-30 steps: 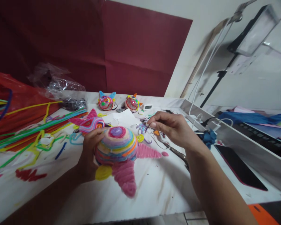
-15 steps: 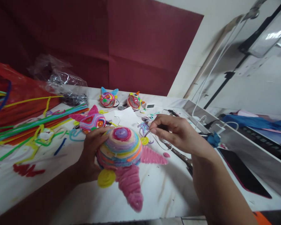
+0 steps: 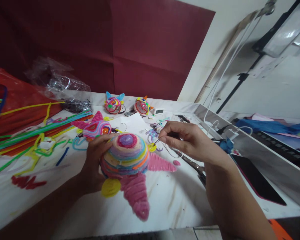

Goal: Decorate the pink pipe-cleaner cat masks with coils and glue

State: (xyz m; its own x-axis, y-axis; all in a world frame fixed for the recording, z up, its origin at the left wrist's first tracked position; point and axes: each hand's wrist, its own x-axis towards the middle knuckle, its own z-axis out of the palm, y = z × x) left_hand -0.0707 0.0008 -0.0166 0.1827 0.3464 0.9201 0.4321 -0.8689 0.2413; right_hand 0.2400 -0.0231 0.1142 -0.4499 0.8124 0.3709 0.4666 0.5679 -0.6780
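Note:
My left hand (image 3: 93,163) is wrapped round the left side of a ball-shaped craft figure (image 3: 127,158), which is covered in coloured rings of fuzzy pipe cleaner. Two pink cones stick out of the figure, one toward me and one to the right, with yellow discs beside them. To the right of the ball, my right hand (image 3: 187,141) pinches a thin dark cord (image 3: 156,142) between thumb and forefinger. The cord's tip hangs near the yellow disc; whether it touches the figure I cannot tell. The ball's underside is hidden.
A similar pink figure (image 3: 96,130) lies behind my left hand, and two more (image 3: 114,106) stand at the back. Pipe cleaners (image 3: 50,131) cover the left side. Scissors (image 3: 193,164) and a phone (image 3: 258,180) lie on the right, by a grey raised edge (image 3: 255,146).
The view has shifted slightly, so most things sit a little further left. Both hands keep their holds, and the cord now hangs down closer to the yellow disc.

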